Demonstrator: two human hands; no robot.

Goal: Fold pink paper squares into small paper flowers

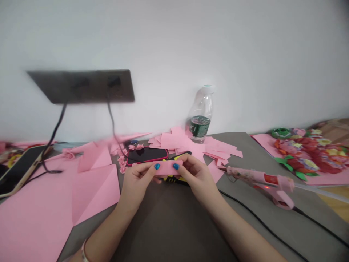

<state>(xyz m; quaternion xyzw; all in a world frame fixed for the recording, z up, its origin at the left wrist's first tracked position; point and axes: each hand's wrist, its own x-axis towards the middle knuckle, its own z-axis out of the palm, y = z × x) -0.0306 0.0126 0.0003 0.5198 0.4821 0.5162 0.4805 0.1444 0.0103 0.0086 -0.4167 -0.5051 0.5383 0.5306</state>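
Note:
A small strip of pink paper (165,168) is stretched level between my two hands above the grey work surface. My left hand (140,177) pinches its left end, thumb on top. At the other end, my right hand (194,171) grips it the same way, with the fingers hidden behind the paper. Just beyond and below lies a yellow-and-black tool (174,179), mostly covered by my hands, so its kind is unclear. Behind the strip are a phone with a pink edge (147,155) and a pile of cut pink paper pieces (177,140).
To the right lies a pink glue gun (261,180) with its red light lit and a black cord (253,216). A plastic bottle (201,116) stands against the wall. Large pink sheets (40,203) and another phone (21,169) are left; colourful paper flowers (313,149) are far right.

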